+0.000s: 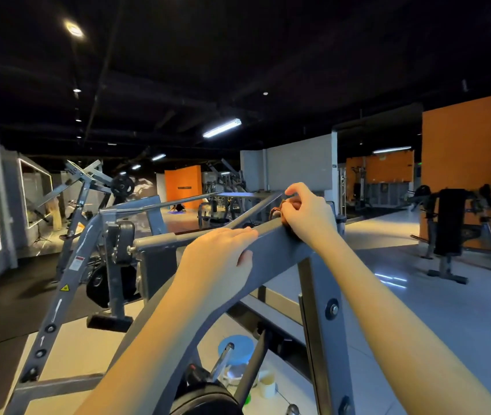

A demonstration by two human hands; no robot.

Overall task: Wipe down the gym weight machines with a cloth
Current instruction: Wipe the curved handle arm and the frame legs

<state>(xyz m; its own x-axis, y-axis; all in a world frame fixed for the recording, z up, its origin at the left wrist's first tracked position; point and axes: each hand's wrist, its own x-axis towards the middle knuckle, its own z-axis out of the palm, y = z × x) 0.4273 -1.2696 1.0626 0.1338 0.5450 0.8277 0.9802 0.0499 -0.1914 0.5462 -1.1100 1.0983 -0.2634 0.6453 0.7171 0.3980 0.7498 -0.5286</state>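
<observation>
A grey steel weight machine frame [280, 250] fills the middle of the view, its top beam slanting up to the right. My left hand [217, 262] grips that beam, fingers over its top edge and thumb on its front face. Further up the beam, my right hand [307, 215] holds a bunched brown cloth [278, 211] against the beam's upper end. Most of the cloth is hidden under my fingers.
A black weight plate [205, 398] and a chrome peg [222, 359] sit low on the machine. A blue-lidded container [236, 347] and a white cup [267, 384] stand on the floor below. Another grey plate-loaded machine [88, 187] stands left, a black padded bench machine [451, 229] right.
</observation>
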